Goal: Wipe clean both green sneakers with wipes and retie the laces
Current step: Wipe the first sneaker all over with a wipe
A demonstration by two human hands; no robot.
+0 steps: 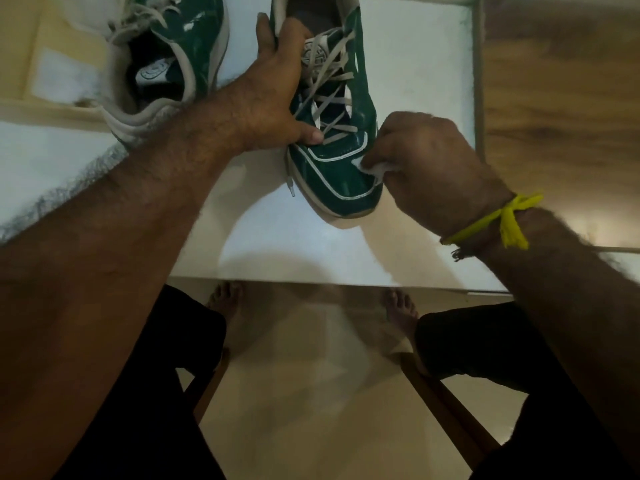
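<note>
A person sits at a glass table [284, 244], and their bare feet and dark trousers show through and below its near edge. The left hand [277, 95] grips one green sneaker [341, 140] from its inner side, the fingers curled over the collar and into the opening, the thumb lying along the lower edge beside the laces [329, 95]. This sneaker lies on the table with its toe toward the person, and the pale laces are loose and crisscrossed; one lace end hangs off the side onto the glass. The right hand [433, 164] is closed around a small white wipe [372, 167] and presses it against the green toe area, just beside the white piping near the sole. A yellow thread [502, 220] is tied around the right wrist. The second green sneaker [166, 57] lies to the left, just beside the left forearm, tipped so that its dark inside and a round label on the insole face the camera; its laces are also loose. The two hands are near each other, both on the same sneaker. To the right of the table is a brown wood-grain surface [554, 98].
</note>
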